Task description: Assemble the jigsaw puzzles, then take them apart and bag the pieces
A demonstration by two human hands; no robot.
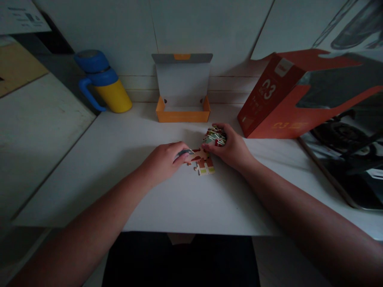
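Observation:
In my right hand [231, 145] is a stack of jigsaw puzzle pieces [214, 136], gripped between thumb and fingers just above the white counter. My left hand [164, 161] pinches a puzzle piece [186, 151], seen nearly edge-on with a grey side showing. Between the hands, a few joined or touching puzzle pieces [206, 166] in brown, cream and green lie on the counter. Part of them is covered by my fingers and by what I hold, so their exact number is hidden.
Behind the hands stands an orange box [183, 116] with its lid up. A large red box [269, 99] with a cut-out window leans at the right, beside a gas stove [344, 147]. A blue and yellow flask [112, 89] stands back left. The white counter [179, 211] ends in front of me.

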